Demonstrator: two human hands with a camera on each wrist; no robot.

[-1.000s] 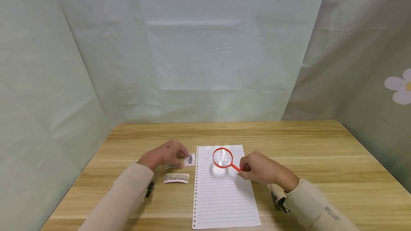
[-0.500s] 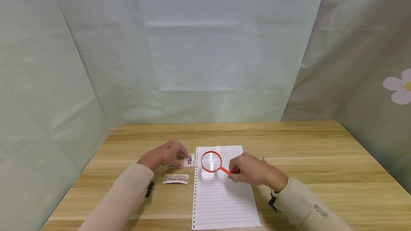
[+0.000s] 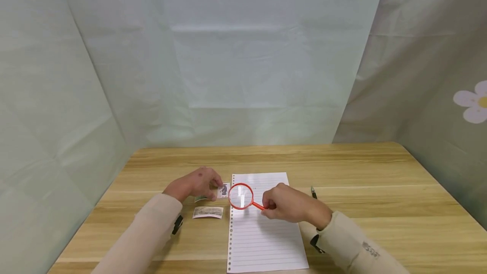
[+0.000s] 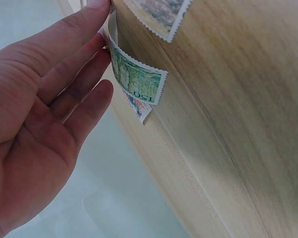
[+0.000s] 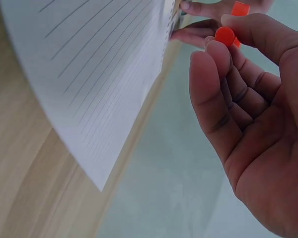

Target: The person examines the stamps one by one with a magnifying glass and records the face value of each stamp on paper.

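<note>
Table: we see a wooden table (image 3: 365, 168) at lower frame.
Right hand (image 3: 291, 206): grips our red magnifying glass (image 3: 241, 196).
Left hand (image 3: 195, 185): fingertips pinch a small stamp (image 3: 224, 190), centre.

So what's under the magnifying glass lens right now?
The magnifying glass sits over the punched left edge of the lined paper, beside the stamp the left hand pinches. Glare on the lens hides what lies beneath it. The right hand holds the handle.
</note>
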